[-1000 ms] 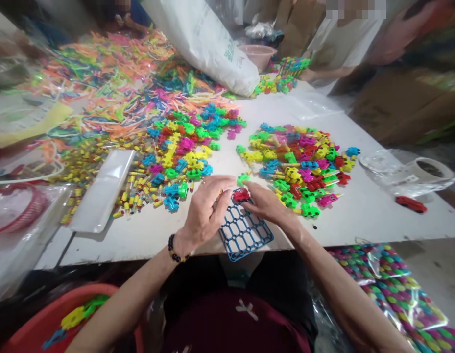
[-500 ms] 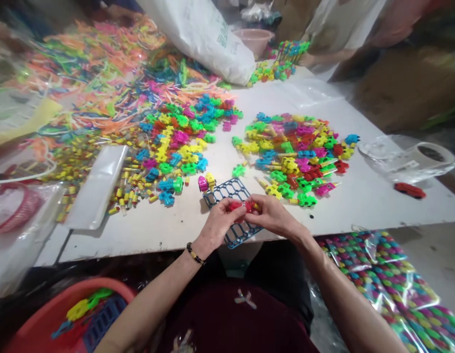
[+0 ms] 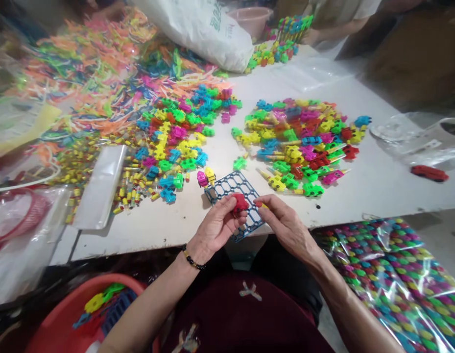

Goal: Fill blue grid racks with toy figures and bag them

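**White tabletop, crowded with plastic**

I see the tabletop (image 3: pixel 359 191) carrying two heaps of coloured toy pieces (image 3: pixel 300 142), a blue grid tray (image 3: pixel 232 189) at its near edge, a white bag (image 3: pixel 201 27) and one stray red piece (image 3: pixel 429 172).

A: The small red plastic toy piece (image 3: pixel 239 202) is half hidden in the left hand's (image 3: pixel 216 228) fingers; its shape is unclear.
B: The round red plastic basin (image 3: pixel 58 314) is cut off below.
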`<state>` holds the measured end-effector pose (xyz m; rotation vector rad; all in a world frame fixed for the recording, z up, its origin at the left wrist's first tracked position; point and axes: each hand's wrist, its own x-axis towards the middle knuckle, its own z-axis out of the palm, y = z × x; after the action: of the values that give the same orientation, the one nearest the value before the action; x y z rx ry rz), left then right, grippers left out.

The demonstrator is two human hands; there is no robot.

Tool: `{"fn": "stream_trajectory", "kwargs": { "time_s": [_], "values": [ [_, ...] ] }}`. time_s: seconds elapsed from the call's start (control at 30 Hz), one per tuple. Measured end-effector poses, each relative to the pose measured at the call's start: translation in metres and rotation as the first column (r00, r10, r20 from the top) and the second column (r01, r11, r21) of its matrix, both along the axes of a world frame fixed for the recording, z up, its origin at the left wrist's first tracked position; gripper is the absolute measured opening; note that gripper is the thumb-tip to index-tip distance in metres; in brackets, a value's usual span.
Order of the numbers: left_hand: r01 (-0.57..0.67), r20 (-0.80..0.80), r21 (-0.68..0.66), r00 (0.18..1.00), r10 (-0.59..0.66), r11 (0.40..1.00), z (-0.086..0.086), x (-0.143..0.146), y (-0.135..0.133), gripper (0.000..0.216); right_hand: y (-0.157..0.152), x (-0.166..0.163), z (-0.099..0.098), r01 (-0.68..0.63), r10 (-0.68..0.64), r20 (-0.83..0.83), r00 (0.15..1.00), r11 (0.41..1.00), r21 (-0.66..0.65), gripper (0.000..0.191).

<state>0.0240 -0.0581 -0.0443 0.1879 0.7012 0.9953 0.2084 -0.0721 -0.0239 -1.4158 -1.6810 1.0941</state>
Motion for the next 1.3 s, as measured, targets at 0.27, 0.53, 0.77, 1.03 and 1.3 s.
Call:
{"fn": "stream_trajectory", "kwargs": {
  "time_s": [0.27, 0.53, 0.77, 1.03, 1.3],
  "values": [
    [0.075, -0.125, 0.067, 0.99, -0.067, 0.995, 0.005, -0.002, -0.006, 0.047, 0.0, 0.0, 0.0, -0.088, 0.088, -0.011, 0.996, 0.996, 0.032, 0.025],
    [0.178, -0.209, 0.135, 0.967, -0.148, 0.975, 0.01, -0.011, -0.014, 0.05, -0.003, -0.003, 0.0, -0.175, 0.175, 0.007, 0.985, 0.985, -0.007, 0.025],
    [0.255, -0.337, 0.216, 0.925, -0.173, 0.943, 0.01, -0.02, -0.022, 0.044, -0.004, -0.003, 0.006, -0.228, 0.229, 0.001, 0.974, 0.973, -0.025, 0.022],
    [0.292, -0.371, 0.217, 0.907, -0.198, 0.931, 0.007, -0.023, -0.024, 0.037, -0.001, -0.003, 0.002, -0.281, 0.281, 0.073, 0.957, 0.96, -0.023, 0.025],
    [0.248, -0.279, 0.179, 0.941, -0.193, 0.952, -0.001, -0.02, -0.025, 0.035, 0.001, -0.003, 0.005, -0.333, 0.327, 0.128, 0.936, 0.943, 0.027, 0.024]
  ]
}}
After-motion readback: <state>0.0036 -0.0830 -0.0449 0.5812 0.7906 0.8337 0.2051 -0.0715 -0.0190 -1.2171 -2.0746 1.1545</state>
